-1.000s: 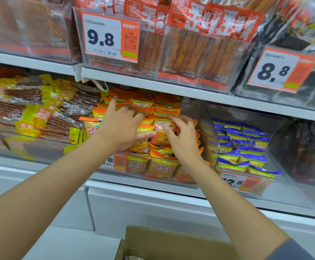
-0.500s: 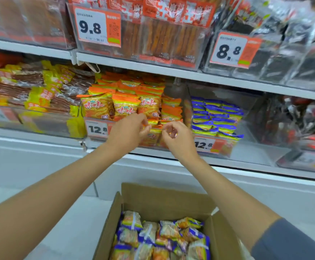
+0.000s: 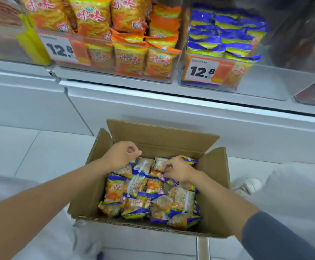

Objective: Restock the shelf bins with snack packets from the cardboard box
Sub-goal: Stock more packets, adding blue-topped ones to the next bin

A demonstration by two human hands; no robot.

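An open cardboard box [image 3: 162,139] stands on the floor below the shelf, filled with several blue-and-orange snack packets [image 3: 115,190]. My left hand [image 3: 122,155] hovers over the box's back left corner with its fingers curled and nothing in them. My right hand [image 3: 178,169] is lower, at the back of the box, and its fingers curl onto a blue-edged packet [image 3: 159,163]. On the shelf above, a clear bin [image 3: 171,76] is packed with orange packets [image 3: 130,59]. A second bin to its right holds blue packets [image 3: 224,40].
Both bins carry 12.8 price tags [image 3: 61,48]. A yellow-packet bin [image 3: 30,45] sits at far left. White cabinet fronts [image 3: 152,109] run under the shelf. My knees in light trousers flank the box, and a white shoe [image 3: 246,184] rests on the tiled floor at right.
My view has dropped from the shelf to the box. Both hands have left the orange bin and come down into the box, where the right hand now touches a packet.
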